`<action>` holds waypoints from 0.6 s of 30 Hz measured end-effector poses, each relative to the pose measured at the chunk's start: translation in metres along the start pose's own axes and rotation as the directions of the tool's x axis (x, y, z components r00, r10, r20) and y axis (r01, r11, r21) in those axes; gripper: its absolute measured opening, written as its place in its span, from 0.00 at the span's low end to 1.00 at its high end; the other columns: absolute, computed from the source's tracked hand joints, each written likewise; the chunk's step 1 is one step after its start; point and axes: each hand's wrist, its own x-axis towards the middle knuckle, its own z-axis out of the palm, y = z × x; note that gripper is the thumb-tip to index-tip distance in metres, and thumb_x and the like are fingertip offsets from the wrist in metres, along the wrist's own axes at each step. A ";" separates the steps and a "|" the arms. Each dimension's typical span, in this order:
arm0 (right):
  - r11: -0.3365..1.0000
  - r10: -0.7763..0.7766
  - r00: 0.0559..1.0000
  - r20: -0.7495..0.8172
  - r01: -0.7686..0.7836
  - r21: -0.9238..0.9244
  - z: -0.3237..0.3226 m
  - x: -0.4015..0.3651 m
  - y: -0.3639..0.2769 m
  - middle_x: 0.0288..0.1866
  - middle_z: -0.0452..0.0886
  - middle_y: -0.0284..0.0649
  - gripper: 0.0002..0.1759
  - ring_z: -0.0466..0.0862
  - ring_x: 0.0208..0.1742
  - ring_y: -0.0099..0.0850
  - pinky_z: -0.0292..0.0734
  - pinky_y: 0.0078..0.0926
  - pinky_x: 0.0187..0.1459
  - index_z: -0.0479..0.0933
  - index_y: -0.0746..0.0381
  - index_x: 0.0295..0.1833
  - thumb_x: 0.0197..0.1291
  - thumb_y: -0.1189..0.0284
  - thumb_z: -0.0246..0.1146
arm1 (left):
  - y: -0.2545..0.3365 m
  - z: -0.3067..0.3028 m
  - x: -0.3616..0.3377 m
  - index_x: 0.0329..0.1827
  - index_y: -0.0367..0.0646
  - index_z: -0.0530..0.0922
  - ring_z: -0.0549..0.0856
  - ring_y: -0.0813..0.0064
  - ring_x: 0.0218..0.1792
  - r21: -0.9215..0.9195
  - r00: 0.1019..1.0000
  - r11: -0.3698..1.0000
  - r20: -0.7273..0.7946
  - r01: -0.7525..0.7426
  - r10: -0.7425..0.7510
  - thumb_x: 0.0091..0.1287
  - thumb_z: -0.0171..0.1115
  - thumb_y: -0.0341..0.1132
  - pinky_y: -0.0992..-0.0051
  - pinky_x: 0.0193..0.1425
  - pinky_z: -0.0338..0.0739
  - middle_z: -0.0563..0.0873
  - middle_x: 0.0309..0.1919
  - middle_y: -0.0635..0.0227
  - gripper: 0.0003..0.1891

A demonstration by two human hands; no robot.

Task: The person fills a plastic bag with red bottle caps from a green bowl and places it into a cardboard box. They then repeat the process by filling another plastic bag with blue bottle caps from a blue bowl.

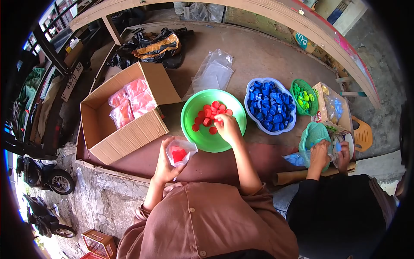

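My left hand (163, 166) grips a clear plastic bag (188, 148), its mouth open upward and some red bottle caps (177, 154) inside. My right hand (228, 128) reaches over the near right side of a round green basin (194, 136). Its fingers are closed on a red cap at the edge of the loose red bottle caps (207, 113) there; the fingers partly hide it. Left of the basin stands an open cardboard box (123, 140) with several filled bags of red caps (129, 101).
Flat empty plastic bags (214, 71) lie behind the basin. To the right are a basin of blue caps (269, 105) and a green basket (297, 86) of green caps. A co-worker's hands (320, 152) work beside another green basket (314, 131). Black plastic (151, 45) lies at the back.
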 end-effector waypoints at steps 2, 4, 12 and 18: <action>0.958 0.101 0.991 0.084 -0.074 -0.277 0.012 -0.003 0.008 0.33 0.79 0.42 0.11 0.80 0.33 0.35 0.76 0.33 0.35 0.77 0.62 0.34 0.44 0.70 0.66 | -0.001 0.000 0.000 0.59 0.34 0.58 0.71 0.55 0.52 0.008 1.000 1.000 -0.008 -0.018 0.018 0.43 0.69 0.30 0.65 0.57 0.66 0.68 0.49 0.51 0.39; 0.892 0.082 0.981 0.175 0.006 -0.451 0.020 -0.008 0.005 0.27 0.80 0.43 0.11 0.81 0.34 0.38 0.75 0.37 0.34 0.79 0.61 0.29 0.38 0.69 0.67 | -0.002 0.000 0.000 0.59 0.34 0.58 0.71 0.55 0.52 0.018 1.000 1.000 -0.009 -0.021 0.021 0.43 0.69 0.30 0.65 0.57 0.66 0.68 0.49 0.51 0.39; 0.997 0.078 0.993 -0.084 -0.078 0.003 0.018 -0.012 0.005 0.25 0.78 0.42 0.04 0.80 0.28 0.39 0.74 0.33 0.29 0.77 0.61 0.25 0.43 0.73 0.63 | -0.007 0.002 0.000 0.59 0.34 0.58 0.71 0.55 0.52 0.018 1.000 1.000 0.002 -0.001 0.001 0.44 0.69 0.30 0.65 0.57 0.66 0.68 0.49 0.51 0.39; 0.923 -0.018 1.000 -0.011 0.012 -0.384 0.020 -0.015 -0.004 0.24 0.77 0.38 0.05 0.79 0.25 0.37 0.74 0.34 0.30 0.78 0.59 0.24 0.40 0.70 0.65 | 0.000 0.006 0.006 0.60 0.34 0.58 0.73 0.56 0.50 0.022 0.997 0.998 0.044 -0.065 0.064 0.44 0.69 0.29 0.65 0.55 0.68 0.68 0.48 0.51 0.39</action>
